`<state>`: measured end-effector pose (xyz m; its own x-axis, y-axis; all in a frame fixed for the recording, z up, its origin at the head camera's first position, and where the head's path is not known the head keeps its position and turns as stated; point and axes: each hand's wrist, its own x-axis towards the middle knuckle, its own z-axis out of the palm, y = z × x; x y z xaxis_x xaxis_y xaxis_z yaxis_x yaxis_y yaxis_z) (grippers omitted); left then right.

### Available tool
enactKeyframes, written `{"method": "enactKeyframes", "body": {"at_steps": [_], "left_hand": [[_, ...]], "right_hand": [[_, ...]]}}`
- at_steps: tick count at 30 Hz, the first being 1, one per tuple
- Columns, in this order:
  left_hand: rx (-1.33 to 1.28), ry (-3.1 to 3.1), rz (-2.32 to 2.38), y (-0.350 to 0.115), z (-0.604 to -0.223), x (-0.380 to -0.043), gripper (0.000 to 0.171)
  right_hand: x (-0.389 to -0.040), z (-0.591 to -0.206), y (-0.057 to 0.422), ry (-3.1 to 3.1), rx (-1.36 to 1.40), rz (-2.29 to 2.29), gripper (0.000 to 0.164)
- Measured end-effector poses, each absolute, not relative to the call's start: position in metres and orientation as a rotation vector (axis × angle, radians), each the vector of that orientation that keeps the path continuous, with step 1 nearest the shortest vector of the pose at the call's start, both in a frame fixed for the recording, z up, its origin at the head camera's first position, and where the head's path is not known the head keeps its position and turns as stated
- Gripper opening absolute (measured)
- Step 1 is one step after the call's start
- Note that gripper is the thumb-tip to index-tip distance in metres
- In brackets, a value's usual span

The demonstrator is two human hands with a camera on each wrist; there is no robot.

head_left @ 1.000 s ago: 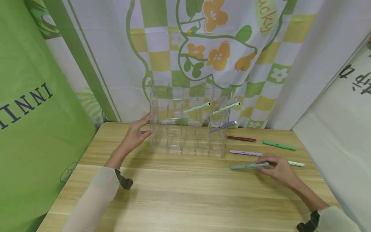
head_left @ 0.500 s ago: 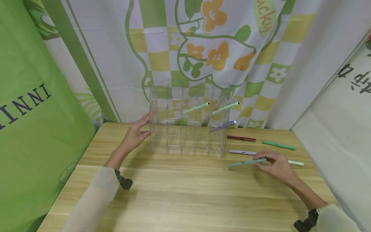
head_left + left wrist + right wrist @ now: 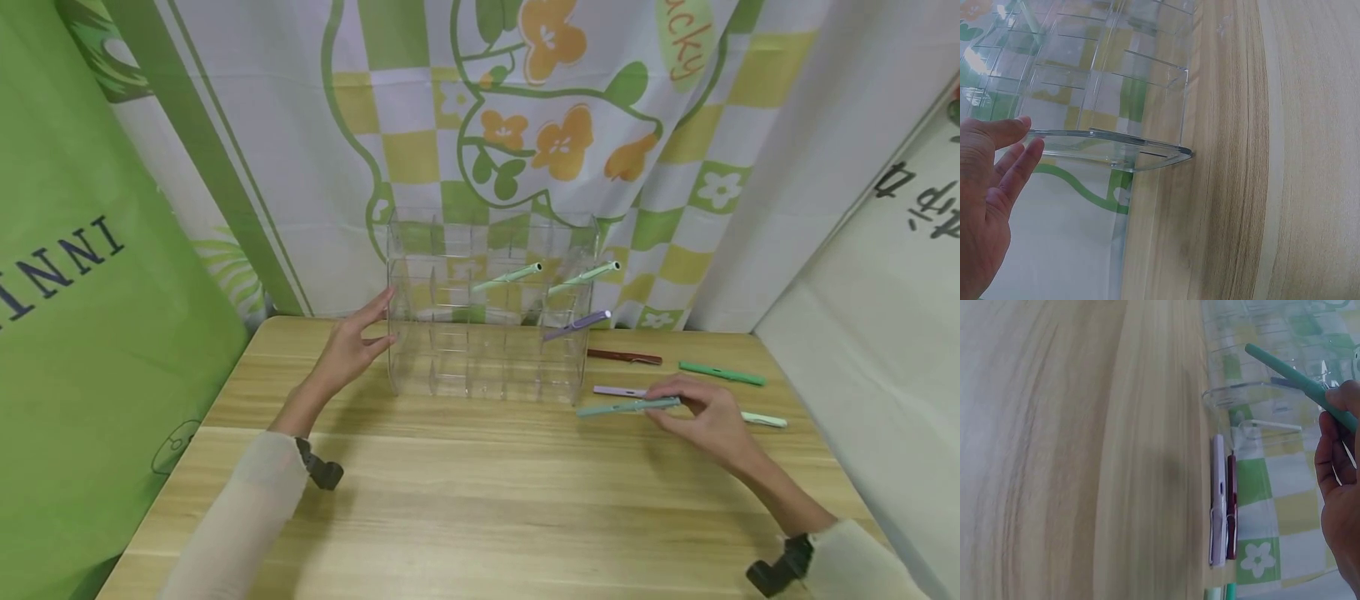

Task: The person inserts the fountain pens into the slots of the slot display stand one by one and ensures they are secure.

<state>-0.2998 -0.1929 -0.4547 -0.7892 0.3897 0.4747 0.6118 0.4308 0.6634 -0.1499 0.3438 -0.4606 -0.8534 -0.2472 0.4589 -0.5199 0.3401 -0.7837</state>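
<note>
A clear acrylic pen rack (image 3: 450,377) with rows of compartments stands upright near the back of the table. My left hand (image 3: 345,348) pinches its left side panel; in the left wrist view the thumb (image 3: 1010,130) lies on one face, fingers on the other. My right hand (image 3: 705,419) holds a teal pen (image 3: 611,409) between thumb and fingers, above the table, right of the rack. In the right wrist view this pen (image 3: 1285,372) slants up past the rack's side. Two pale green pens (image 3: 508,277) and a purple pen (image 3: 577,325) stick out of rack compartments.
Right of the rack lie a dark red pen (image 3: 626,357), a green pen (image 3: 722,373), a lilac pen (image 3: 617,391) and a pale mint pen (image 3: 765,420) on the wooden table (image 3: 480,500). A patterned curtain (image 3: 412,158) hangs behind the rack.
My right hand has lifted the teal pen off the table and carried it slightly left and toward the rack. The left hand stays at the rack's side.
</note>
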Motion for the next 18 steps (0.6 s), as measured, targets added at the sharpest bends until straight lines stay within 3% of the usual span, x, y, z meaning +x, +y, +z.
{"method": "enactKeyframes", "body": {"at_steps": [18], "left_hand": [[-0.871, -2.42, -1.3, -0.191, -0.454, -0.299, 0.083]], "right_hand": [[-0.162, -0.447, 0.312, -1.917, 0.874, 1.737, 0.037]]}}
